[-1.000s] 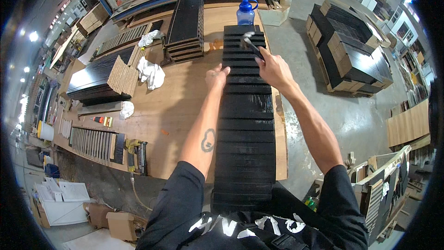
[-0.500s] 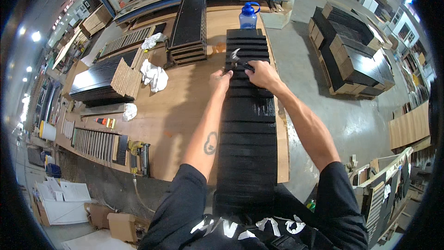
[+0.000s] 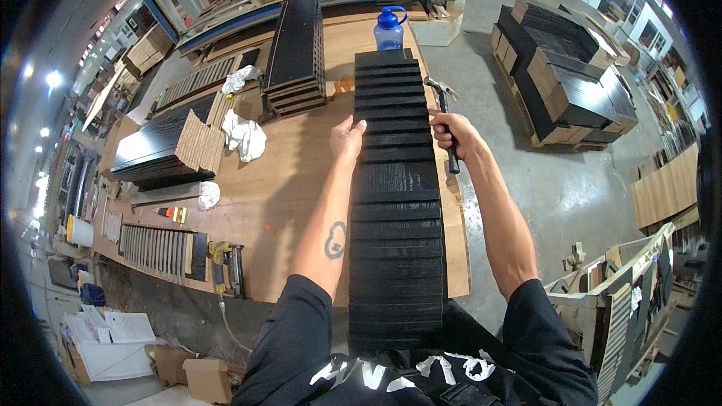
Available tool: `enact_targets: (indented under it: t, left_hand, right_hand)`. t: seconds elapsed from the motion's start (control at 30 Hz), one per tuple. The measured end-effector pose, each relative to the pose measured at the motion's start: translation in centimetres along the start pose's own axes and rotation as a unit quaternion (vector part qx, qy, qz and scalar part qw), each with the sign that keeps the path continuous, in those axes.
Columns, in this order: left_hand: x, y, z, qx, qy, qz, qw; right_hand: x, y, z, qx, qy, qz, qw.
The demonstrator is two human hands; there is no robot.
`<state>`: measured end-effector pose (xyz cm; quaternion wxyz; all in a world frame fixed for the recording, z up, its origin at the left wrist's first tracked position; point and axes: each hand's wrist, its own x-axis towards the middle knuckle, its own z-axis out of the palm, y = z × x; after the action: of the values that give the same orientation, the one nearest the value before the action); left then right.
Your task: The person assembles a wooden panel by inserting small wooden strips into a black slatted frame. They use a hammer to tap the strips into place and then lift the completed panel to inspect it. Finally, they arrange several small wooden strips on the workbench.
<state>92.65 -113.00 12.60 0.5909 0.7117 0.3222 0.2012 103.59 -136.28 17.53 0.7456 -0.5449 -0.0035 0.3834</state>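
A long black slatted panel [image 3: 395,222] runs lengthwise away from me, with its near end against my body. Its raised slats lie crosswise, one behind another. My left hand [image 3: 347,141] grips the panel's left edge, thumb on top, while the other fingers are mostly hidden. At the opposite edge, my right hand [image 3: 457,137] is closed round the black handle of a claw hammer [image 3: 453,161]. The hammer stands off the panel's right side, its metal head pointing away from me. The right fingertips come close to the panel edge; whether they touch it I cannot tell.
A blue bottle [image 3: 389,32] stands beyond the panel's far end. On the wooden worktable [image 3: 289,173] lie stacked black boards [image 3: 293,53], white rags [image 3: 242,137], a nail gun [image 3: 226,267] and a slatted piece [image 3: 156,246]. A loaded pallet [image 3: 564,79] sits on the floor to the right.
My right hand has moved with the hammer from above the slats to beyond the panel's right edge. The left hand remains at the left edge.
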Motion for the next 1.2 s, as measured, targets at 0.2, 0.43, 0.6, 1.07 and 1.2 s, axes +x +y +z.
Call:
enact_targets:
  t: [0.2, 0.43, 0.6, 1.07, 1.2]
  left_hand:
    - [2.1, -2.5, 0.5, -0.015, 0.017, 0.006, 1.000]
    - [2.0, -2.6, 0.7, -0.119, 0.025, -0.020, 0.992]
    - [1.3, -1.3, 0.4, -0.123, 0.024, -0.043, 0.991]
    - [0.2, -1.2, -0.6, -0.113, 0.076, -0.059, 0.989]
    - [0.2, -1.6, -0.1, -0.111, 0.046, -0.037, 0.992]
  right_hand:
    - [0.6, 1.0, 0.0, -0.015, -0.005, 0.001, 1.000]
    - [-0.8, 0.4, 0.4, -0.020, -0.011, -0.024, 0.999]
    - [0.0, 0.9, -0.3, -0.012, -0.015, -0.014, 1.000]
    - [3.7, -5.6, 15.8, -0.837, -0.083, -0.341, 0.419]
    - [5.2, -5.9, 20.6, -0.873, -0.117, -0.389, 0.269]
